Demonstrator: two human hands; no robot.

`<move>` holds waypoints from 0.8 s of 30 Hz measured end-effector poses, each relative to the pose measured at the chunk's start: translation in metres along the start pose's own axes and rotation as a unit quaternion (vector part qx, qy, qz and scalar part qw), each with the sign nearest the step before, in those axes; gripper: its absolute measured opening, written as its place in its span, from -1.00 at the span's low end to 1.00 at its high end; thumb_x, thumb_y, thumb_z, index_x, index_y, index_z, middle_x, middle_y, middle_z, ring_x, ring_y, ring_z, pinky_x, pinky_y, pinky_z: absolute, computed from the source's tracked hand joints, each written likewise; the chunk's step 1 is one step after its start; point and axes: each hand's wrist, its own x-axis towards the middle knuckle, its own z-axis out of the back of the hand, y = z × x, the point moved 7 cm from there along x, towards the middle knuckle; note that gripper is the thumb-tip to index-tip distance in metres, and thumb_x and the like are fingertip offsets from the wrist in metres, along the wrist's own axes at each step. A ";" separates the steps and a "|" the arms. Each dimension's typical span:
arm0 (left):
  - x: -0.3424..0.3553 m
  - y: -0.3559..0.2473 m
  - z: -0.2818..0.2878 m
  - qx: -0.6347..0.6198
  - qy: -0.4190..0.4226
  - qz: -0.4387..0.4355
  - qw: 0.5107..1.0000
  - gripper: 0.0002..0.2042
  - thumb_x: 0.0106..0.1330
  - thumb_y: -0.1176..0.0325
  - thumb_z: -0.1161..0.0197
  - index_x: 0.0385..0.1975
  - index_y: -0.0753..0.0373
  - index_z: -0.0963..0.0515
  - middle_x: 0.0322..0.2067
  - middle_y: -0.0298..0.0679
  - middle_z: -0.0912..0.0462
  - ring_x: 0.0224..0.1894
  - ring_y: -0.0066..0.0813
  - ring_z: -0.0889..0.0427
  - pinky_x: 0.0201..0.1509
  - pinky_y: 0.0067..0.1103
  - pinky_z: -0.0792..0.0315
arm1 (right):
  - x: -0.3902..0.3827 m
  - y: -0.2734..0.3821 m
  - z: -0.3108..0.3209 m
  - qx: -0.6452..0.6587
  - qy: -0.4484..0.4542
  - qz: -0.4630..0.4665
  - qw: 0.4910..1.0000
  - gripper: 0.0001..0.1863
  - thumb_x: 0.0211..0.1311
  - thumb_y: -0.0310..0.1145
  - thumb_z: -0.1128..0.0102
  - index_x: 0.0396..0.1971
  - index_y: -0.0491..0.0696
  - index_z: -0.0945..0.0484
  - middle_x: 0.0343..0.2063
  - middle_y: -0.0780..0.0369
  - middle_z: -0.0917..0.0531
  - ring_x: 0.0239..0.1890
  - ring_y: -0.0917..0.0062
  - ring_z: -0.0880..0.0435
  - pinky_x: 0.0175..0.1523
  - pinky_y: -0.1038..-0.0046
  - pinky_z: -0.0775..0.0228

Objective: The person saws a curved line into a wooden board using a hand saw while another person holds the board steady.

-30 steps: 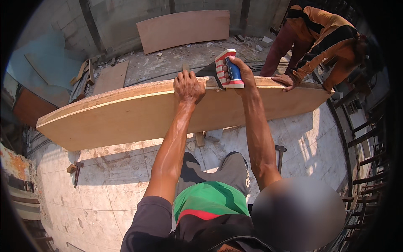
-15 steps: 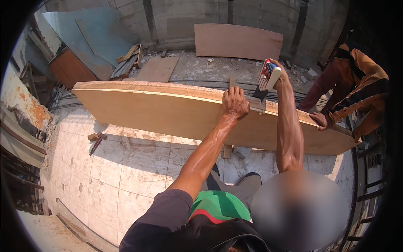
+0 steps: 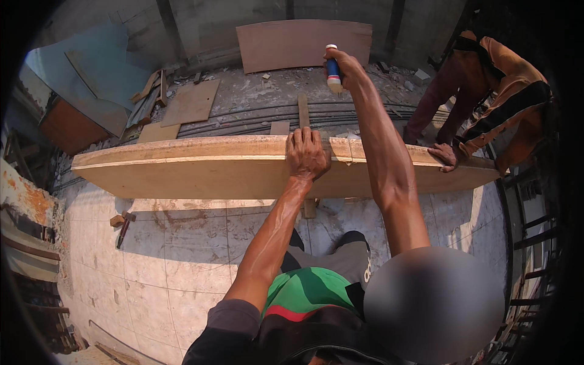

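Long wooden panel up on its long edge in front of the worker, pale face toward them, thick upper edge catching sun. Left hand planted on the panel near mid-length, fingers bent over the upper edge, gripping it; the thumb I can't make out clearly. Right hand well beyond the panel, arm stretched across above it, fist closed around a saw, blue and white handle showing; the blade I can't make out from here. Thin slit across the panel's upper edge, to the right of the left hand and close by the right forearm. Second person, orange-and-black top, stoops at the panel's right end, a hand resting on its upper edge. Wood strip sticks out past the panel's far side, roughly in line with the left hand. Dark rods lie on the ground behind the panel, running along it. Farther behind it, a pinkish board leans against the wall; bluish sheets and a red-brown board are propped past its left end. On the near side of the panel, toward its left end: wood block with a slim dark tool beside it on pale tiles.
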 end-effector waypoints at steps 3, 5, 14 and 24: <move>0.008 -0.013 0.001 -0.027 0.007 0.006 1.000 -0.72 -0.01 0.25 -0.21 -0.38 0.32 -0.50 -0.31 -0.09 -0.46 -0.16 -0.15 -0.46 0.00 -0.30 -0.35 | -0.062 0.038 0.031 -0.005 0.024 0.148 0.989 -0.76 0.17 -0.35 -0.34 -0.26 -0.15 -0.52 -0.59 0.25 -0.56 -0.61 0.58 -0.58 -0.57 0.59 -0.39; 0.011 -0.001 0.006 -0.059 0.017 0.019 0.998 -0.74 0.04 0.25 -0.19 -0.38 0.31 -0.50 -0.31 -0.09 -0.47 -0.14 -0.13 -0.46 0.01 -0.28 -0.36 | -0.137 0.052 0.048 0.039 0.043 0.153 0.986 -0.75 0.16 -0.37 -0.33 -0.23 -0.15 -0.53 -0.59 0.27 -0.55 -0.60 0.61 -0.57 -0.55 0.56 -0.39; 0.031 0.007 -0.052 -0.027 0.160 -0.045 0.986 -0.72 0.34 0.17 -0.03 -0.29 0.23 -0.59 -0.29 -0.10 -0.61 -0.17 -0.17 -0.60 -0.01 -0.25 -0.34 | -0.443 -0.089 0.147 -0.126 -0.166 0.310 0.927 -0.19 0.03 -0.52 -0.32 0.36 -0.25 -0.28 -0.42 0.27 -0.70 -0.41 0.68 -0.61 -0.22 0.61 -0.45; 0.051 0.026 -0.079 -0.024 0.246 -0.097 0.964 -0.51 0.39 -0.05 0.01 -0.13 0.32 -0.59 -0.13 0.04 -0.62 -0.01 0.06 -0.59 0.07 -0.14 -0.44 | -0.610 -0.194 0.153 -0.175 -0.240 0.250 0.921 -0.40 0.01 -0.51 -0.39 0.13 -0.32 -0.51 -0.17 0.04 -0.76 -0.38 0.48 -0.77 -0.23 0.54 -0.54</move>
